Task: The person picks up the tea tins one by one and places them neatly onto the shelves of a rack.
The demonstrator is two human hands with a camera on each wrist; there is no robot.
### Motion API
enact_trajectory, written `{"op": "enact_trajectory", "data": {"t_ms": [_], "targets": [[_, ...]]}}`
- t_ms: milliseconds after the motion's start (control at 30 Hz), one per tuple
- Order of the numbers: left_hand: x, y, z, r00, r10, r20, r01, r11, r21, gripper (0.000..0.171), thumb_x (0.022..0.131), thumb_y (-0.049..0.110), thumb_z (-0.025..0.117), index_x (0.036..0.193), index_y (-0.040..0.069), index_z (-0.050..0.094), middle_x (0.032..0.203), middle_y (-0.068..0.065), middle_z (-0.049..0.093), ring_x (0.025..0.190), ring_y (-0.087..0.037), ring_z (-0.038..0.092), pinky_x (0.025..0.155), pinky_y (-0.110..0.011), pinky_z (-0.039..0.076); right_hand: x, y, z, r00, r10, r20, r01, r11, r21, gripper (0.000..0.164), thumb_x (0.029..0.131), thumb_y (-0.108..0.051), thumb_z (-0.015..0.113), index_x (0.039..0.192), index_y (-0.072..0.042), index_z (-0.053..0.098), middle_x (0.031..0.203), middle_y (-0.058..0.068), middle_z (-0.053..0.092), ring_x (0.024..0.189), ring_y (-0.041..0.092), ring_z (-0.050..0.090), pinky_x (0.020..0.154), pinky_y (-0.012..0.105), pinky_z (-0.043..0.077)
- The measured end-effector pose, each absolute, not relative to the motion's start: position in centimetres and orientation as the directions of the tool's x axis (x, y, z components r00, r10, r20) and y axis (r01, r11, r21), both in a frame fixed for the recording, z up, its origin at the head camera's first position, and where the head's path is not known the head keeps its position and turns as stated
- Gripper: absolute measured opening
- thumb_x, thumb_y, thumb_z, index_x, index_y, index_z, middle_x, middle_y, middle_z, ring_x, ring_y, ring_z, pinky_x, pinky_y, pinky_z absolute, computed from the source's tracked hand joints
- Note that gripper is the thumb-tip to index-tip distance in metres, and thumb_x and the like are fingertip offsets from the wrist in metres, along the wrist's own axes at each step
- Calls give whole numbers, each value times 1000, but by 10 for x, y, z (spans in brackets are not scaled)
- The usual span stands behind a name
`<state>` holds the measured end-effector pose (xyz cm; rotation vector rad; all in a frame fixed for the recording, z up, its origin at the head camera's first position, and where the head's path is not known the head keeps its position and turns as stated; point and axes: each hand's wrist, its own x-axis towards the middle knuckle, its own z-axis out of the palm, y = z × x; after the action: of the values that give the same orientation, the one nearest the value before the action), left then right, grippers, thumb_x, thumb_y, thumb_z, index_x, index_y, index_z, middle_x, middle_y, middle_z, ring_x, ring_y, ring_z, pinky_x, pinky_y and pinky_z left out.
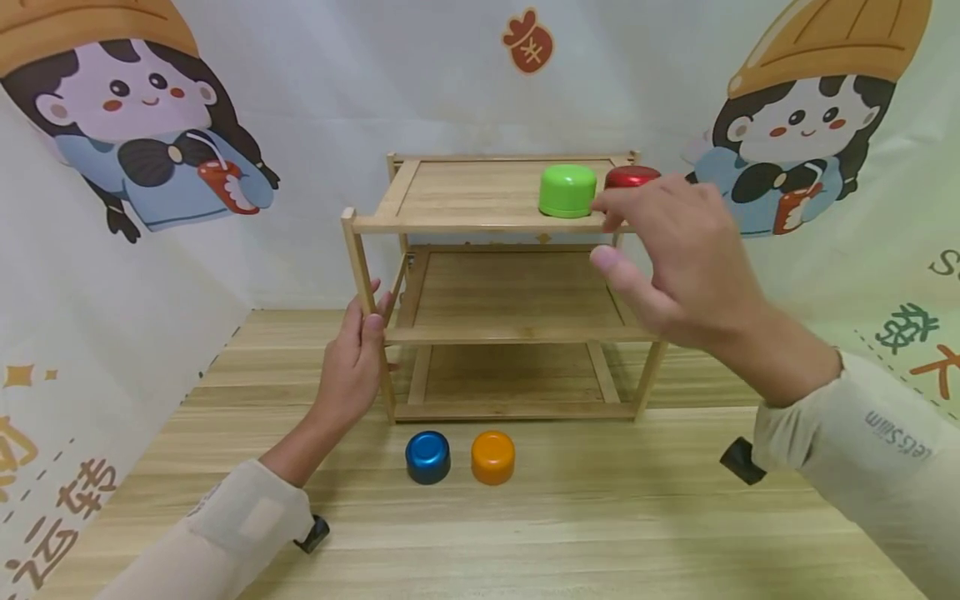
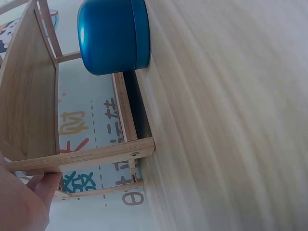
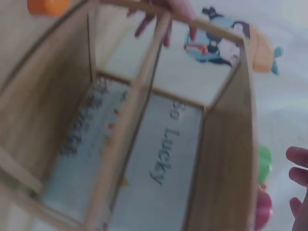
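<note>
A three-tier wooden shelf rack (image 1: 495, 336) stands on the table. My left hand (image 1: 352, 358) grips its front left post at the middle tier; the left wrist view shows the fingers (image 2: 47, 187) wrapped around the wood. On the top tier, toward the right, a round lime-green container (image 1: 567, 192) stands beside a shiny red one (image 1: 632, 176). My right hand (image 1: 686, 258) hovers in front of them, thumb and fingers spread apart with nothing between them. It partly covers the red container in the head view, while the right wrist view shows a gap between fingertips and containers.
In front of the rack, a blue container (image 1: 427, 457) and an orange container (image 1: 492, 457) sit side by side on the wood-grain table (image 1: 570, 525). Behind everything hangs a pale printed cloth (image 1: 360, 75) with cartoon figures, which also runs along both sides.
</note>
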<state>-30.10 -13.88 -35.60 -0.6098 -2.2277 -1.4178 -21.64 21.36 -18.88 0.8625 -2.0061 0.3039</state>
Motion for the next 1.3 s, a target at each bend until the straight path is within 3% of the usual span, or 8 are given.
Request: {"op": "enact_trajectory", "data": {"t_ms": [200,367,600,733,933,1100,1300], "targets": [[-301,-140,-356,-816,127,564,562,401,723,47,113,36,33,160,35,30,156,-3,49,113,-37,67,66,-47,64,-207,202,-237,-426,-480,767,-670,737,89,46,97,-42,48,118,-7,68,93,7,71,96,28,62,83,49,44],[-301,-140,-356,-812,135,567,570,389,724,47,113,35,34,160,34,30,157,-4,48,129,-37,60,67,-47,64,-205,195,-275,-488,-537,688,-649,751,125,48,97,-47,55,125,-10,68,103,6,74,97,26,64,80,46,46],[-300,-139,-353,-816,132,563,564,400,723,48,113,34,33,160,34,29,157,-4,48,124,-36,63,65,-37,64,-215,184,-332,-518,-630,578,-624,741,247,61,103,-63,35,130,-18,66,104,2,74,98,26,65,85,51,50],[-299,-139,-353,-818,128,561,560,403,724,48,113,34,33,161,33,29,157,-4,48,122,-35,64,65,-36,64,-221,175,-357,-556,-675,485,-619,726,300,61,103,-64,36,131,-19,65,103,1,74,94,24,64,79,49,50],[-297,-139,-353,-818,130,560,560,402,724,48,113,33,33,161,32,28,157,-5,47,127,-35,62,66,-37,64,-221,159,-376,-603,-715,355,-656,697,289,59,99,-66,47,136,-24,63,111,-2,75,99,21,65,82,48,51],[-297,-139,-353,-811,128,571,570,394,721,48,113,36,32,161,31,29,156,-7,49,129,-35,61,66,-40,64,-224,149,-384,-615,-726,308,-684,686,250,58,100,-67,45,139,-27,60,116,-3,75,102,19,66,82,46,50],[-298,-139,-353,-810,125,573,569,402,717,48,113,37,32,161,31,30,156,-7,49,125,-35,63,67,-44,64,-226,142,-387,-625,-734,266,-701,678,222,61,99,-69,43,141,-28,59,123,-3,73,110,21,65,90,53,50]]}}
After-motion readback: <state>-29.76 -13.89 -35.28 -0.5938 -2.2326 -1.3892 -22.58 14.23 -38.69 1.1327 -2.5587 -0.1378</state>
